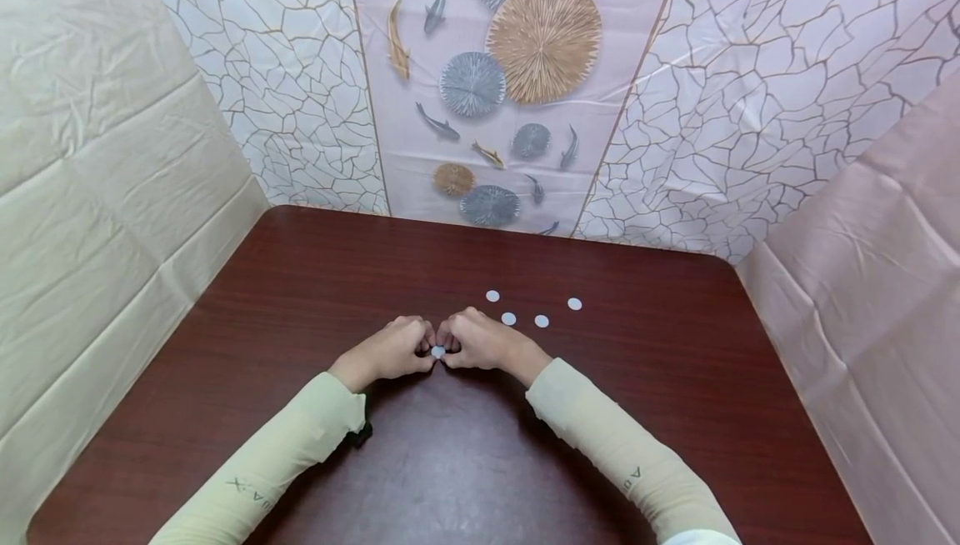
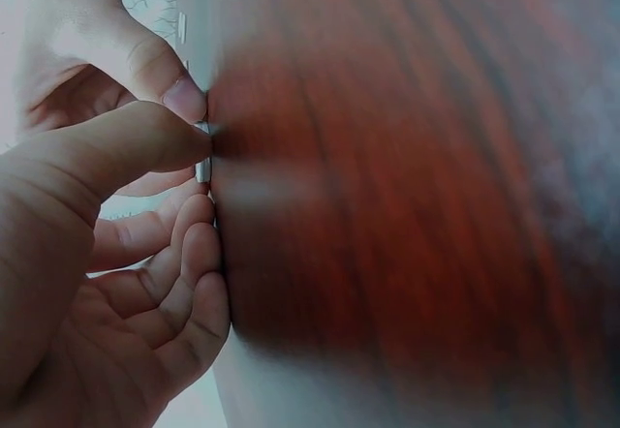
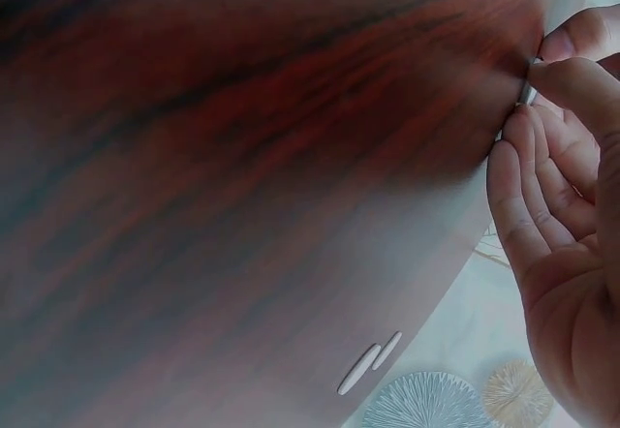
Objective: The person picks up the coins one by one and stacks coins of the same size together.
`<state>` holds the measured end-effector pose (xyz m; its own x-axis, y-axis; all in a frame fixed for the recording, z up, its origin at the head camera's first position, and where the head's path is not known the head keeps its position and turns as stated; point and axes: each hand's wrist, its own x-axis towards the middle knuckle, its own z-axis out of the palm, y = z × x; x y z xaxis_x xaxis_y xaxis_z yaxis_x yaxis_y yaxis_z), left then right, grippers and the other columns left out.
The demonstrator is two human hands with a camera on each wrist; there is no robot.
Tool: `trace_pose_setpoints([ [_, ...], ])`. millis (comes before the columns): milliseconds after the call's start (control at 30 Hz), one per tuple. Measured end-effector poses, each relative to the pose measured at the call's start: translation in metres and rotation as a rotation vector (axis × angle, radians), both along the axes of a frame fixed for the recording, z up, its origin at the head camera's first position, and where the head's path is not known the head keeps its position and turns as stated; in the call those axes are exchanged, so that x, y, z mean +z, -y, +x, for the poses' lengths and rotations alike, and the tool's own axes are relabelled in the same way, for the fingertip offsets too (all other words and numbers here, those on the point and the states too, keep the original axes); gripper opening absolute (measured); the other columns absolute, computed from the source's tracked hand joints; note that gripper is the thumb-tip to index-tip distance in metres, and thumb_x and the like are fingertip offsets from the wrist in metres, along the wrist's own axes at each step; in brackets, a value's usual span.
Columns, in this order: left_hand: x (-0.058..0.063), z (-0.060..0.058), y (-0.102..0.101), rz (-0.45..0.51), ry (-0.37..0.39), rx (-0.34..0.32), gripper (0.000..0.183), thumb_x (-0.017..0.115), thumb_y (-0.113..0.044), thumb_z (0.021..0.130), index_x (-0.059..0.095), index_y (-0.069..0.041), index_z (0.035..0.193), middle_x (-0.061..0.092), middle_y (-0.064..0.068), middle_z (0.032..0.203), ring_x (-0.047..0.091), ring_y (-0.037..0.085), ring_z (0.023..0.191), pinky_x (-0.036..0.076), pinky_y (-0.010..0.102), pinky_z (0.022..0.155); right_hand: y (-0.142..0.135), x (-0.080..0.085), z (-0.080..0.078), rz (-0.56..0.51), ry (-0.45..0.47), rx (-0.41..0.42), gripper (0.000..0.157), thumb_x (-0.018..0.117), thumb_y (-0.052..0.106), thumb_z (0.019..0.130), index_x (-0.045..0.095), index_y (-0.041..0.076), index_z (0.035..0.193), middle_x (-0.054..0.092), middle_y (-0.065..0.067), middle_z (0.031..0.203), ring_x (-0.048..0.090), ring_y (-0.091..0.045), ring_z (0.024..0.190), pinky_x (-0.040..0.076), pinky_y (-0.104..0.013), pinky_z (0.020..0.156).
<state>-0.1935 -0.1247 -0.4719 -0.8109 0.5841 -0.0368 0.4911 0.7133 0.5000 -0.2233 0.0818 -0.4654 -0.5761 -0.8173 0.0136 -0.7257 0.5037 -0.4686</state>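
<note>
Between my two hands, a small white disc (image 1: 438,352) lies at the tabletop, its round face showing in the head view. My left hand (image 1: 393,347) pinches its left side between curled fingers and thumb. From the other side, my right hand (image 1: 480,339) holds it the same way, the two hands nearly meeting. In the left wrist view the disc (image 2: 203,169) shows only as a thin pale edge beside the left thumb (image 2: 160,139). Much of the disc (image 3: 527,92) is hidden behind the fingers in the right wrist view.
Several loose white discs, one of them nearest the right hand (image 1: 508,319) and another farthest right (image 1: 574,304), lie flat on the dark red-brown wooden table (image 1: 645,412). Patterned cloth (image 1: 300,70) hangs behind the far edge, with plain cloth along both sides.
</note>
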Motion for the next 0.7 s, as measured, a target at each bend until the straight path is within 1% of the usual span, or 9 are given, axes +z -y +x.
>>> trace_pose_setpoints([
  [200, 0.0, 0.0, 0.0, 0.002, 0.026, 0.005, 0.01, 0.075, -0.014, 0.093, 0.072, -0.007, 0.1, 0.069, 0.001, 0.097, 0.06, 0.01, 0.085, 0.052, 0.027, 0.076, 0.0, 0.001, 0.0, 0.003, -0.005, 0.003, 0.014, 0.081, 0.007, 0.087, 0.076, 0.004, 0.1, 0.078, -0.004, 0.093, 0.074, -0.009, 0.083, 0.057, -0.015, 0.074],
  [367, 0.0, 0.0, 0.001, 0.001, 0.027, 0.008, 0.011, 0.076, -0.014, 0.093, 0.073, -0.007, 0.101, 0.068, 0.001, 0.097, 0.06, 0.011, 0.086, 0.053, 0.027, 0.076, 0.0, 0.004, 0.001, 0.019, 0.015, 0.001, 0.016, 0.08, 0.007, 0.088, 0.076, 0.004, 0.103, 0.079, -0.005, 0.096, 0.075, -0.011, 0.086, 0.057, -0.015, 0.076],
  [500, -0.001, 0.0, 0.002, -0.001, 0.022, 0.009, 0.012, 0.076, -0.014, 0.092, 0.073, -0.007, 0.102, 0.068, 0.001, 0.097, 0.06, 0.011, 0.086, 0.053, 0.028, 0.077, -0.001, 0.007, 0.002, 0.06, 0.03, -0.007, 0.017, 0.08, 0.008, 0.089, 0.077, 0.003, 0.105, 0.079, -0.005, 0.098, 0.076, -0.012, 0.089, 0.057, -0.017, 0.078],
  [700, -0.002, -0.002, 0.002, 0.002, 0.001, 0.002, 0.012, 0.076, -0.013, 0.09, 0.072, -0.007, 0.1, 0.067, 0.001, 0.093, 0.058, 0.01, 0.081, 0.051, 0.027, 0.075, -0.009, 0.017, 0.003, 0.122, 0.047, -0.031, 0.022, 0.079, 0.009, 0.092, 0.076, 0.001, 0.112, 0.079, -0.009, 0.104, 0.076, -0.015, 0.095, 0.06, -0.022, 0.083],
])
